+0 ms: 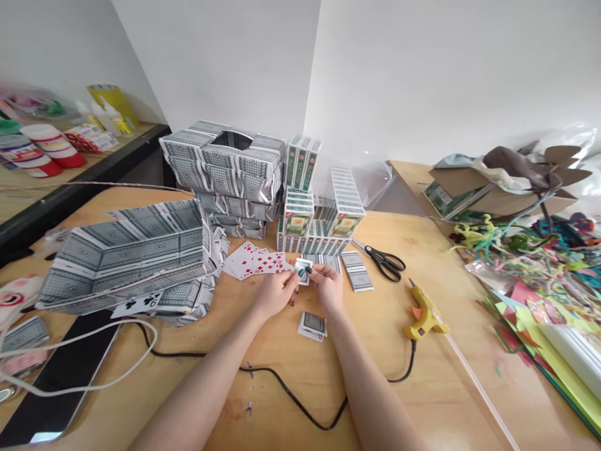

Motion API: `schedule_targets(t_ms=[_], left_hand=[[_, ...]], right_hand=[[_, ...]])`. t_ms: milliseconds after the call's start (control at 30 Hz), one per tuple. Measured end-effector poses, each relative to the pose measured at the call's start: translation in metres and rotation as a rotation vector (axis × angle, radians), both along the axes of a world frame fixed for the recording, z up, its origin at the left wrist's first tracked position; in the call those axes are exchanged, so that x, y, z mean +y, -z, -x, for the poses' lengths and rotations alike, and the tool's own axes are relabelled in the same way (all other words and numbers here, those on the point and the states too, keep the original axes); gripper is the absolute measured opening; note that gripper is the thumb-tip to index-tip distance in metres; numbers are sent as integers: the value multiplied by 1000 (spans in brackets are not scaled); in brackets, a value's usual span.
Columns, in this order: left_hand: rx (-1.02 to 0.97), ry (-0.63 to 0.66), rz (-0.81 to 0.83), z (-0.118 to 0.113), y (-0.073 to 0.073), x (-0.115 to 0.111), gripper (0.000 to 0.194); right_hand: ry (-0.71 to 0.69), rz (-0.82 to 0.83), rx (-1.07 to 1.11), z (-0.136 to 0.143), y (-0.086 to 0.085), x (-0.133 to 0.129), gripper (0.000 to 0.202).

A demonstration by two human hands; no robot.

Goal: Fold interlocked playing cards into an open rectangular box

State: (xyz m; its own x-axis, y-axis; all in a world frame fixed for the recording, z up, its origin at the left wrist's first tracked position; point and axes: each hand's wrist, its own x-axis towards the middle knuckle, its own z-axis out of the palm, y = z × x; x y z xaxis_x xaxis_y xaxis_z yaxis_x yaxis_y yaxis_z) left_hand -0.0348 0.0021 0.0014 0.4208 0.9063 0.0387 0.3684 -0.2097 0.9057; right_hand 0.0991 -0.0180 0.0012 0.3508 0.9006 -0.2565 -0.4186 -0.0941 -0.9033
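Observation:
Between the fingertips of my left hand (277, 289) and my right hand (328, 287) is a small playing card (303, 265), apparently folded. Both hands are pinched on it. Just below, a folded card (313, 323) lies on a white one with a red mark. Red diamond cards (256, 260) fan out face up behind my left hand. Beyond my right hand lie joined grey-backed card pieces (357, 272) and black-handled scissors (385, 260). A yellow glue gun (425, 313) with a long clear glue stick rests to the right.
Boxes made of grey-backed cards (225, 163) are stacked at the back, with an open card tray (126, 257) at left. Card packs (323, 235) stand stacked behind my hands. A black cable (282, 376) crosses the wooden table. Coloured paper (539, 319) and a cardboard box (498, 188) are at right.

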Motion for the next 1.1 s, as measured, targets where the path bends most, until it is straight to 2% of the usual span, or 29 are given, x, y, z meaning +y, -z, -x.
schedule_targets(t_ms=[133,367,567,733,833,967,1033,1100], left_hand=[[-9,56,-1,1,0,-2,40],[-70,48,126,-5,1,-6,39],[39,18,-57,3,1,-1,33],[43,5,-119,5,-1,0,28],[-8,-15,-60,1,2,0,26],[-157,10,107,-2,5,1,25],[-163,27,98,-2,5,1,25],[-122,3,13,-2,4,2,22]], right_hand=[[2,4,0,-1,0,0,19],[-41,-9,-16,0,3,-1,21],[-90,-50,4,0,3,-1,20],[-112,-57,13,-2,5,-1,19],[-117,-71,5,-3,5,-1,18],[-101,-97,-15,-4,4,-1,17],[-94,-99,-13,-5,4,-1,17],[-100,-96,-16,-5,4,-1,16]])
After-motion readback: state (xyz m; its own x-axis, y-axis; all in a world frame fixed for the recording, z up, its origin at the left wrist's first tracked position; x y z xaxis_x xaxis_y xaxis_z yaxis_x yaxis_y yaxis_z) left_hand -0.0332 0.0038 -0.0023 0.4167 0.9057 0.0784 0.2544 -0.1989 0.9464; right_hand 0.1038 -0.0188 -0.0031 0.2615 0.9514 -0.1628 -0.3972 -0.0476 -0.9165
